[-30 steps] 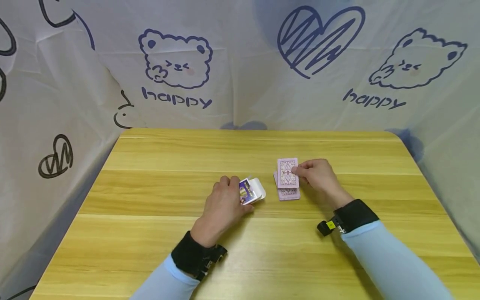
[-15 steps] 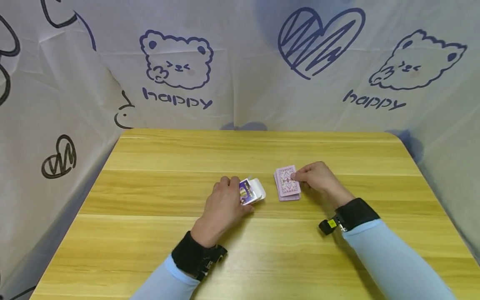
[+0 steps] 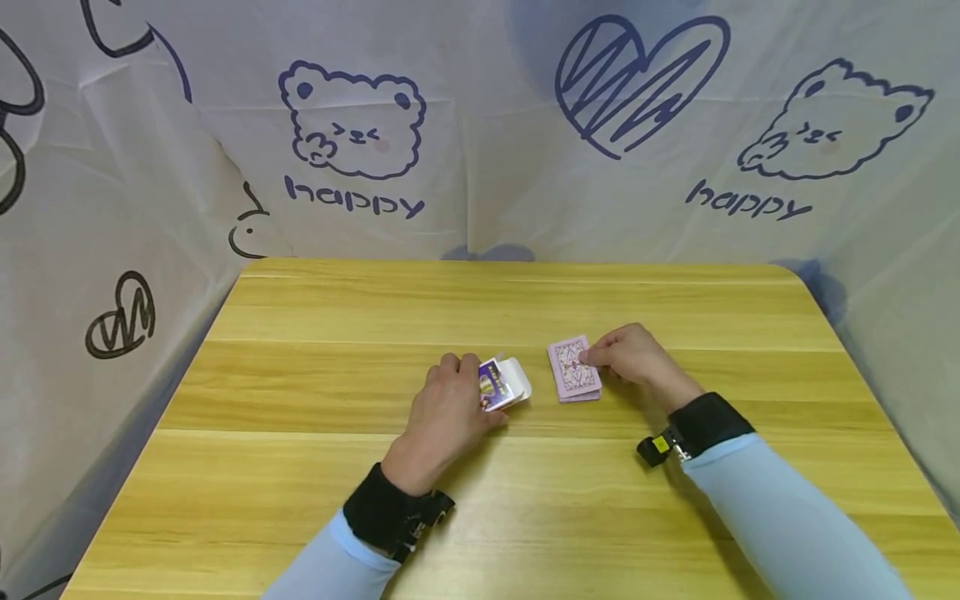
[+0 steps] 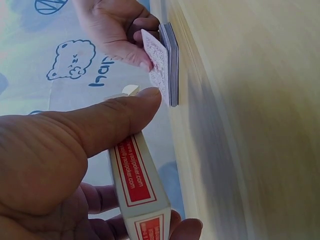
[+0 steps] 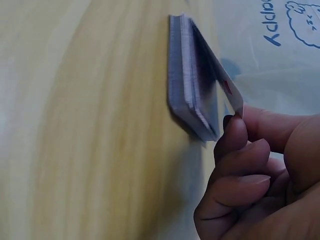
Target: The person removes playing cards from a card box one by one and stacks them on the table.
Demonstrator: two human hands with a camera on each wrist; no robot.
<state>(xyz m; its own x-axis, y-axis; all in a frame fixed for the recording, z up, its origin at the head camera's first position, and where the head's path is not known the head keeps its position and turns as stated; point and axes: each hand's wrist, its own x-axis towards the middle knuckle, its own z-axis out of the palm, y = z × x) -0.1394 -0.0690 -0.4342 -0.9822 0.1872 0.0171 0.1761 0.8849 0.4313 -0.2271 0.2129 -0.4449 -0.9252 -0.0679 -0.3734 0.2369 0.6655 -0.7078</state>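
A stack of pink-backed playing cards (image 5: 181,75) lies on the table right of centre. My right hand (image 3: 633,357) pinches the right edge of a playing card (image 3: 576,367) between thumb and fingers. In the right wrist view that card slants up from the top of the stack, its near edge lifted and its far edge at the pile. My left hand (image 3: 446,408) grips a card box (image 4: 135,172), white with red panels on its side and a purple picture on its face. The box's white flap (image 3: 517,377) stands open, facing the cards.
The wooden table (image 3: 300,500) runs back to a white cloth (image 3: 495,208) with bear and heart drawings. More cloth hangs along the left and right sides. Each wrist wears a black strap (image 3: 712,429) with a small camera.
The right hand has brought the pinched card down and toward the person, so it now sits over the stack, tilted slightly. The left hand and the box have stayed in place.
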